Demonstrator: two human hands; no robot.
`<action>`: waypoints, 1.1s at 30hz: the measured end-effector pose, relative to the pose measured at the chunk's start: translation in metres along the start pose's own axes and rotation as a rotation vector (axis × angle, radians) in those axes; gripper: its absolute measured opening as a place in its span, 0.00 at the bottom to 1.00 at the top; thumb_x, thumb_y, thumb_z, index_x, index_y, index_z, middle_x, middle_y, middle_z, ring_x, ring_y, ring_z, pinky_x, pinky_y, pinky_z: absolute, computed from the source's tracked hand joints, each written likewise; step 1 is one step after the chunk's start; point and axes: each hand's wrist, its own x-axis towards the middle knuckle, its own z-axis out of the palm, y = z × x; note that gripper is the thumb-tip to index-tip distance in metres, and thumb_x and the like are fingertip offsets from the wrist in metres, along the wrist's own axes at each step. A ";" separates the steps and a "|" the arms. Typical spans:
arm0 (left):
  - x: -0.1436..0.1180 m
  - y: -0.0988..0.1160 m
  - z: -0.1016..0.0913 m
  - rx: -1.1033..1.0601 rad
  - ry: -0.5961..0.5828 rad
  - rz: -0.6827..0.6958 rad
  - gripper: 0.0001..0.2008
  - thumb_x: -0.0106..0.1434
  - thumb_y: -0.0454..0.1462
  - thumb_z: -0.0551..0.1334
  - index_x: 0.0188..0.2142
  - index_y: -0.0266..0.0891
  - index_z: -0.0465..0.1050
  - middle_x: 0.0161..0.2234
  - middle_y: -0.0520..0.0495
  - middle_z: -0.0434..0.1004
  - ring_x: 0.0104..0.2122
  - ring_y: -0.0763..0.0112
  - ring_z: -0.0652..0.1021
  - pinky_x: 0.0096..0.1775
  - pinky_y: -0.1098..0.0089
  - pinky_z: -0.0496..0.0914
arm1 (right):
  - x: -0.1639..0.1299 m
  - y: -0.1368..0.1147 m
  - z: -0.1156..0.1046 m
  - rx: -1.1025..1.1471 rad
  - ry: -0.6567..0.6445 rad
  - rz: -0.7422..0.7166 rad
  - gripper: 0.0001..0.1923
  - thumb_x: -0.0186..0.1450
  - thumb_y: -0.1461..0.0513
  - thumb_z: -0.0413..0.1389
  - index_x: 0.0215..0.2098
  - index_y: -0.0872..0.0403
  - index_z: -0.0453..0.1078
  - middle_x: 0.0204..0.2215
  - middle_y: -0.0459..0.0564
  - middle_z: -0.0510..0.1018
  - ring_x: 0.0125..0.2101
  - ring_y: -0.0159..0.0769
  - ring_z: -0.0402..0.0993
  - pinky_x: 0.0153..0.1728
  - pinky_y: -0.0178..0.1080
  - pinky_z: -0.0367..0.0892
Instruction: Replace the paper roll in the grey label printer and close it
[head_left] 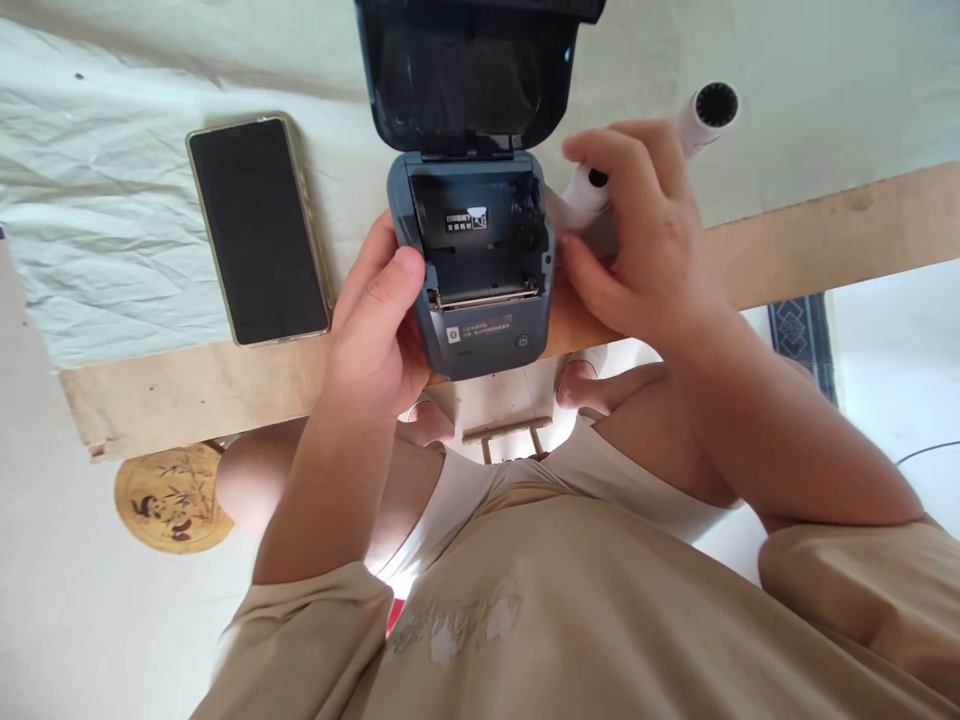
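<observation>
A dark blue-grey label printer (491,335) is at the table's front edge, its black lid (469,85) swung up. Its roll bay is exposed, with a small printed sticker inside and a power button on the front. My left hand (382,320) grips the printer's left side, thumb on top of the edge. Just right of the printer is a white roll (581,205) with a dark core. My right hand (645,230) curves around this roll, thumb and index finger apart; whether other fingers touch it is hidden.
A second white roll (697,125) stands farther right. A smartphone (259,230) with a dark screen lies left of the printer. Pale cloth (112,200) covers the table, leaving a wooden front edge (825,235) bare. Below left is a round wooden stool (176,500).
</observation>
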 end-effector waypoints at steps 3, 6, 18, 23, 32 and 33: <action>0.001 -0.001 0.000 -0.001 0.003 0.007 0.16 0.64 0.44 0.61 0.48 0.38 0.72 0.41 0.46 0.79 0.56 0.59 0.77 0.58 0.58 0.74 | 0.003 0.001 0.003 -0.049 -0.047 0.101 0.24 0.60 0.65 0.52 0.55 0.44 0.62 0.50 0.50 0.69 0.53 0.32 0.68 0.60 0.42 0.70; 0.001 -0.002 -0.001 0.009 0.012 0.016 0.16 0.64 0.45 0.61 0.47 0.38 0.72 0.42 0.46 0.79 0.57 0.59 0.76 0.58 0.57 0.74 | 0.004 0.002 0.000 -0.049 -0.083 0.125 0.25 0.62 0.65 0.50 0.57 0.44 0.60 0.53 0.48 0.70 0.50 0.29 0.69 0.57 0.39 0.71; 0.000 0.001 -0.002 0.030 0.001 -0.031 0.16 0.64 0.45 0.61 0.48 0.40 0.71 0.39 0.46 0.79 0.47 0.62 0.80 0.46 0.63 0.79 | 0.004 0.000 0.001 -0.031 -0.059 0.117 0.15 0.59 0.63 0.52 0.45 0.48 0.66 0.43 0.50 0.71 0.44 0.29 0.68 0.46 0.37 0.72; 0.000 0.001 -0.001 0.019 0.005 -0.016 0.15 0.64 0.44 0.60 0.48 0.39 0.71 0.41 0.47 0.79 0.48 0.62 0.80 0.47 0.62 0.80 | 0.004 0.004 0.000 -0.041 -0.026 0.131 0.22 0.59 0.63 0.53 0.52 0.43 0.62 0.46 0.47 0.71 0.46 0.29 0.69 0.50 0.39 0.72; 0.001 -0.002 -0.001 -0.026 0.009 0.016 0.16 0.64 0.44 0.62 0.47 0.37 0.72 0.43 0.46 0.79 0.61 0.58 0.73 0.59 0.55 0.74 | 0.003 0.004 0.000 0.051 -0.112 0.062 0.16 0.60 0.65 0.48 0.46 0.47 0.65 0.43 0.47 0.73 0.44 0.29 0.70 0.47 0.38 0.73; 0.001 -0.002 -0.001 -0.027 0.016 0.016 0.16 0.64 0.44 0.62 0.47 0.37 0.72 0.43 0.46 0.79 0.62 0.58 0.72 0.60 0.55 0.73 | 0.003 0.004 0.000 0.043 -0.096 0.063 0.14 0.60 0.64 0.49 0.45 0.47 0.66 0.43 0.48 0.72 0.45 0.30 0.70 0.48 0.38 0.73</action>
